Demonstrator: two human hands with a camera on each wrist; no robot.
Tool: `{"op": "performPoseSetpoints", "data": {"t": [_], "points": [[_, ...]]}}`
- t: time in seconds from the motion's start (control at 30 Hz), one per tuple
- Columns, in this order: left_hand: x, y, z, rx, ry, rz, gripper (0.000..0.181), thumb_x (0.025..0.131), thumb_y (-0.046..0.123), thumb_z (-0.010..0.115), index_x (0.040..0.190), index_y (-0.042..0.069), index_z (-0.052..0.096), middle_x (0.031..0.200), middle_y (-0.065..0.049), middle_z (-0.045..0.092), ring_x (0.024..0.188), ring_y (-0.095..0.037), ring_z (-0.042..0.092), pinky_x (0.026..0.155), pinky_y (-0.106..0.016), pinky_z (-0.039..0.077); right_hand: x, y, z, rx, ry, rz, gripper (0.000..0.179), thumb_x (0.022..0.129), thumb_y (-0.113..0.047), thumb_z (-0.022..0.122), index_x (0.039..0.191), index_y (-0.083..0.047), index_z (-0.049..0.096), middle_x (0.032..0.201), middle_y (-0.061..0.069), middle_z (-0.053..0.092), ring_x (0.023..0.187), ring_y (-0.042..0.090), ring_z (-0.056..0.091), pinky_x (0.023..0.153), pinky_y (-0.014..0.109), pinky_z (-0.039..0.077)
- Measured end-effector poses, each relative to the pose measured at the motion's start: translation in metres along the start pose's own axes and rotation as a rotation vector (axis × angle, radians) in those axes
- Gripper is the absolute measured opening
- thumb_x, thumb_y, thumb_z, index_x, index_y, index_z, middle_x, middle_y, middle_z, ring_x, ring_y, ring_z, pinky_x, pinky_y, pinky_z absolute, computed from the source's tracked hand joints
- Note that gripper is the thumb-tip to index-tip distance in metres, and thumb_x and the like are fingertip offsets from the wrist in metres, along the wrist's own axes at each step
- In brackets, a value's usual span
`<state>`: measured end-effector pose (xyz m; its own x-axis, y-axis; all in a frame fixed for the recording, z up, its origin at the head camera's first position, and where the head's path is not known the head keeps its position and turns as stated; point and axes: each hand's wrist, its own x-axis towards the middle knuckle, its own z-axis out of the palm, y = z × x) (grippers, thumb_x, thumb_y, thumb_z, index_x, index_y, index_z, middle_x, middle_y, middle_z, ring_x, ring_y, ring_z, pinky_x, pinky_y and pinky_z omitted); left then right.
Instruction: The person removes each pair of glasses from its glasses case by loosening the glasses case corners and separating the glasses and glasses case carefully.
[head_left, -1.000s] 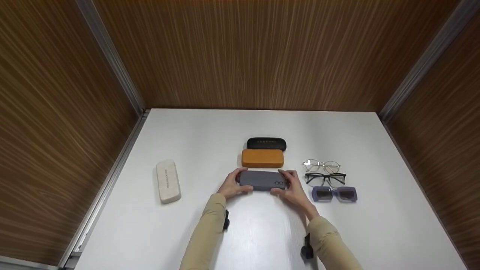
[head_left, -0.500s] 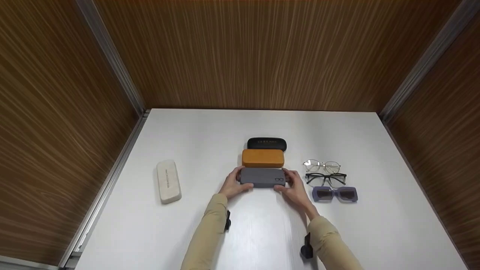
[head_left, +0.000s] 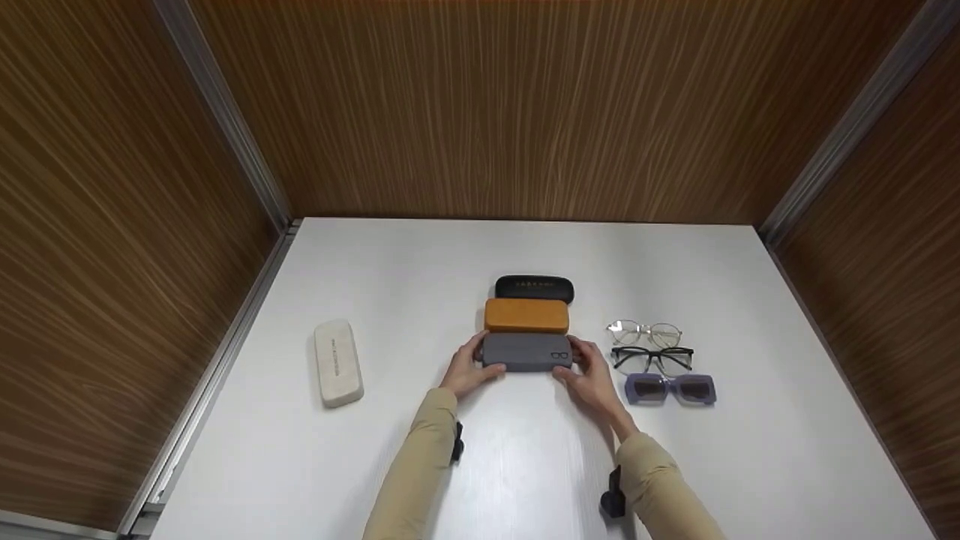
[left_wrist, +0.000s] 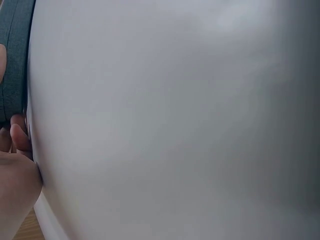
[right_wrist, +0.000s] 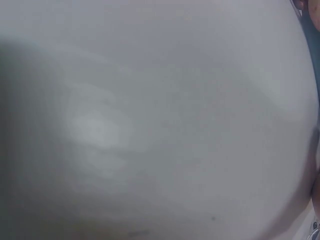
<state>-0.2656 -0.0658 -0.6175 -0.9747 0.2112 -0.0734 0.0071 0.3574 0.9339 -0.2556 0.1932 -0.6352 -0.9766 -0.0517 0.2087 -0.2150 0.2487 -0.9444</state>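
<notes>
A grey glasses case (head_left: 527, 352) with a small glasses print lies lengthwise across the table, held at both ends. My left hand (head_left: 466, 369) grips its left end, thumb along the near side and fingers behind. At the right end my right hand (head_left: 591, 379) holds it the same way. Right behind it lies an orange glasses case (head_left: 526, 315), their long sides up against each other in the head view. Behind that is a black glasses case (head_left: 534, 288). In the left wrist view the grey case (left_wrist: 15, 60) shows at the left edge.
To the right lie wire-framed glasses (head_left: 645, 332), black-framed glasses (head_left: 652, 358) and purple sunglasses (head_left: 670, 388), one below the other. A cream glasses case (head_left: 337, 364) lies apart at the left. Wood-grain panels (head_left: 480, 112) wall the white table (head_left: 420, 262) at the back and sides.
Both hands have moved the grey case a little away from the body, closing the gap to the orange case. The other cases and the glasses stay where they were.
</notes>
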Motion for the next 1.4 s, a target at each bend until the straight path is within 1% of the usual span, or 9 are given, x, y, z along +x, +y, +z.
{"op": "performPoseSetpoints", "data": {"t": [0.1, 0.37, 0.57, 0.77, 1.0, 1.1, 1.2, 1.27, 1.4], "points": [[0.000, 0.000, 0.001, -0.002, 0.006, -0.001, 0.081, 0.089, 0.017, 0.078, 0.155, 0.001, 0.034, 0.151, -0.027, 0.044, 0.136, -0.039, 0.045, 0.120, -0.052, 0.032, 0.000, 0.001, 0.000, 0.001, 0.000, 0.017, 0.064, 0.081, 0.013, 0.072, 0.139, 0.017, 0.046, 0.125, 0.030, 0.052, 0.109, 0.038, 0.062, 0.103, 0.021, 0.048], [0.002, -0.001, 0.002, 0.041, 0.017, 0.043, 0.078, 0.092, 0.016, 0.074, 0.156, -0.001, 0.032, 0.131, -0.022, 0.058, 0.108, -0.026, 0.049, 0.105, -0.044, 0.039, -0.002, -0.013, 0.001, -0.020, 0.005, 0.016, 0.059, 0.085, 0.017, 0.065, 0.140, 0.019, 0.044, 0.124, 0.032, 0.052, 0.111, 0.044, 0.060, 0.108, 0.037, 0.049], [0.003, 0.000, 0.002, 0.058, 0.012, 0.037, 0.077, 0.094, 0.017, 0.072, 0.157, 0.002, 0.030, 0.127, -0.019, 0.058, 0.106, -0.024, 0.048, 0.103, -0.043, 0.039, -0.009, -0.041, -0.002, -0.028, -0.016, -0.002, 0.055, 0.086, 0.018, 0.062, 0.137, 0.023, 0.043, 0.121, 0.036, 0.051, 0.110, 0.048, 0.060, 0.107, 0.044, 0.049], [0.004, 0.000, 0.003, 0.079, 0.016, 0.040, 0.074, 0.096, 0.015, 0.069, 0.157, 0.002, 0.030, 0.126, -0.019, 0.058, 0.105, -0.024, 0.050, 0.102, -0.045, 0.041, -0.011, -0.047, -0.002, -0.081, 0.000, -0.022, 0.053, 0.086, 0.016, 0.061, 0.136, 0.022, 0.044, 0.122, 0.037, 0.053, 0.110, 0.051, 0.060, 0.108, 0.056, 0.044], [0.004, 0.000, 0.004, 0.081, 0.031, 0.057, 0.070, 0.097, 0.011, 0.065, 0.157, 0.002, 0.030, 0.122, -0.021, 0.060, 0.103, -0.026, 0.051, 0.103, -0.047, 0.042, -0.009, -0.046, -0.003, -0.070, -0.009, 0.005, 0.051, 0.090, 0.015, 0.058, 0.138, 0.022, 0.042, 0.128, 0.038, 0.051, 0.118, 0.052, 0.058, 0.113, 0.057, 0.040], [0.005, -0.001, 0.004, 0.067, 0.028, 0.053, 0.068, 0.099, 0.011, 0.062, 0.157, 0.003, 0.030, 0.133, -0.023, 0.058, 0.111, -0.029, 0.052, 0.109, -0.049, 0.040, -0.007, -0.042, -0.002, -0.061, 0.007, 0.014, 0.049, 0.092, 0.014, 0.057, 0.138, 0.022, 0.042, 0.129, 0.038, 0.052, 0.118, 0.052, 0.058, 0.111, 0.056, 0.042], [0.005, -0.002, 0.004, 0.055, 0.026, 0.064, 0.067, 0.099, 0.011, 0.060, 0.157, 0.001, 0.029, 0.142, -0.025, 0.054, 0.118, -0.033, 0.052, 0.114, -0.052, 0.038, -0.003, -0.026, 0.001, -0.056, 0.037, 0.011, 0.048, 0.092, 0.013, 0.057, 0.137, 0.021, 0.043, 0.128, 0.037, 0.053, 0.116, 0.051, 0.059, 0.108, 0.056, 0.045], [0.006, -0.002, 0.004, 0.060, 0.032, 0.077, 0.066, 0.099, 0.009, 0.060, 0.157, 0.000, 0.030, 0.135, -0.025, 0.057, 0.112, -0.031, 0.053, 0.110, -0.050, 0.040, -0.001, -0.015, 0.003, -0.068, 0.057, 0.014, 0.047, 0.093, 0.012, 0.058, 0.137, 0.019, 0.045, 0.127, 0.036, 0.053, 0.115, 0.049, 0.061, 0.106, 0.053, 0.048], [0.006, -0.001, 0.006, 0.056, 0.044, 0.045, 0.065, 0.099, 0.011, 0.060, 0.157, 0.004, 0.031, 0.113, -0.018, 0.057, 0.099, -0.023, 0.048, 0.097, -0.041, 0.042, 0.002, -0.003, 0.005, -0.097, 0.094, 0.036, 0.045, 0.093, 0.008, 0.060, 0.136, 0.015, 0.049, 0.126, 0.031, 0.057, 0.113, 0.044, 0.063, 0.103, 0.043, 0.052]]}}
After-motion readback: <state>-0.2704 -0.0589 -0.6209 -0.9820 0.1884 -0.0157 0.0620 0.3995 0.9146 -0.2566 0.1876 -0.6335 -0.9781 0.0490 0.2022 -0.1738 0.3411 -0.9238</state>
